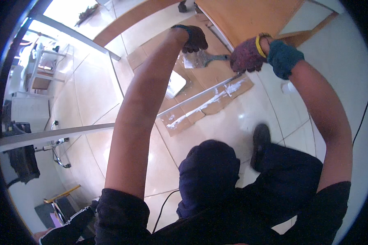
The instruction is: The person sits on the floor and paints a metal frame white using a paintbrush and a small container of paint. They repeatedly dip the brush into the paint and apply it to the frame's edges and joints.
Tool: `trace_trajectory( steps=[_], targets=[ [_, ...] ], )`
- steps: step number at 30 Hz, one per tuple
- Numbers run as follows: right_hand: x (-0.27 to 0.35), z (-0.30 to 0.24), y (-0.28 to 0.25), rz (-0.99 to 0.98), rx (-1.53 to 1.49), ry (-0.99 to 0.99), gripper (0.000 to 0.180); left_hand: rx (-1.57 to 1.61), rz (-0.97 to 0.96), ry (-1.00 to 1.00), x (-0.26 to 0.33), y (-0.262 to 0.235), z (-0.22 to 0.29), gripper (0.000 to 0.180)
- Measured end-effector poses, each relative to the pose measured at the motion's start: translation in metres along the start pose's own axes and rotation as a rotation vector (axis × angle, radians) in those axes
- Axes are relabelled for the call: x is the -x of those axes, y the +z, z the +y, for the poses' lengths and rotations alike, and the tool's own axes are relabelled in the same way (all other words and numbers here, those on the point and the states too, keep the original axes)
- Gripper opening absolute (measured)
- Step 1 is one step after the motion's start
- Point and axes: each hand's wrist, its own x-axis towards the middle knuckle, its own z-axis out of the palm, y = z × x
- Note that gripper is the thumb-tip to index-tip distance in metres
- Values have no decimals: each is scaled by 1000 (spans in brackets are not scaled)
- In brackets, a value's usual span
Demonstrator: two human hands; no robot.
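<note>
Over a sheet of brown cardboard (151, 50) on the floor, a wide putty knife (195, 60) points its pale, smeared blade left. My right hand (247, 56), in a maroon glove with a yellow cuff, is closed at the end of its grey-green handle. Just above the blade, my left hand (195, 39) wears a dark maroon glove, fingers curled down; whatever is in them is hidden. A grey metal frame bar (196, 97) runs below the hands across the cardboard. White paste (200, 108) streaks the cardboard strip on its near side.
A white flat piece (176, 84) lies on the cardboard. Beyond my right hand stands an orange-brown wooden panel (249, 18). My shoe (261, 143) is on the tiled floor (167, 163). A chair base (60, 153) and another person's sleeve (65, 226) are at left.
</note>
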Motion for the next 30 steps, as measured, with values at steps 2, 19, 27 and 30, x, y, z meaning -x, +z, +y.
trace_trajectory(
  steps=[2, 19, 27, 30],
  targets=[
    [17, 1, 12, -9, -282, 126, 25, -80, 37, -6, 5, -4, 12, 32],
    [5, 187, 187, 127, -179, 178, 25, -172, 42, -225, -9, 12, 12, 29],
    [-8, 185, 192, 115, 170, 112, 31, -545, 198, 90, -54, 111, -17, 29],
    [-14, 179, 198, 190, 25, 57, 29, -482, 432, 209, -73, 137, -27, 26]
  ],
)
